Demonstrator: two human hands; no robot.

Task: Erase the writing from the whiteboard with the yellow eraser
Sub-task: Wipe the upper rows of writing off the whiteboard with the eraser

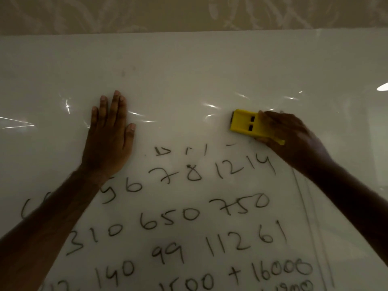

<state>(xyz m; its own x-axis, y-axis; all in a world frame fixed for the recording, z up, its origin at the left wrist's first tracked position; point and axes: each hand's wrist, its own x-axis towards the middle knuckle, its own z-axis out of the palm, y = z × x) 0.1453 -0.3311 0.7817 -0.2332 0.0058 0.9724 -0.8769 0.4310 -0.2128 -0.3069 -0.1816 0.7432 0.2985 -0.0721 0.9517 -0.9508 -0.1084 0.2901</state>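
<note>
Head view. A whiteboard (210, 66) is filling most of the scene, its far edge lying against a pale patterned wall (189, 11). Glare streaks are showing across the middle of the board.

The left hand (109, 133) is lying palm-down on the board, left of centre, fingers straight and close together, thumb slightly out to the right, gripping nothing. Its forearm is running in from the near left corner and covering part of the writing.

The right hand (294, 137) is wrapping around the right end of the yellow eraser (249, 126), fingers closed over its top, thumb pressing at its near edge. The eraser is sitting flat on the board, right of centre, its free end pointing left, two small dark slots showing on top.

The writing (178, 217) is occupying the near half: rows of dark handwritten numbers. Just near the eraser, only fragments of strokes (180, 150) are showing, with clean board farther away. Thin ruled lines (308, 217) are running along the right side of the numbers.
</note>
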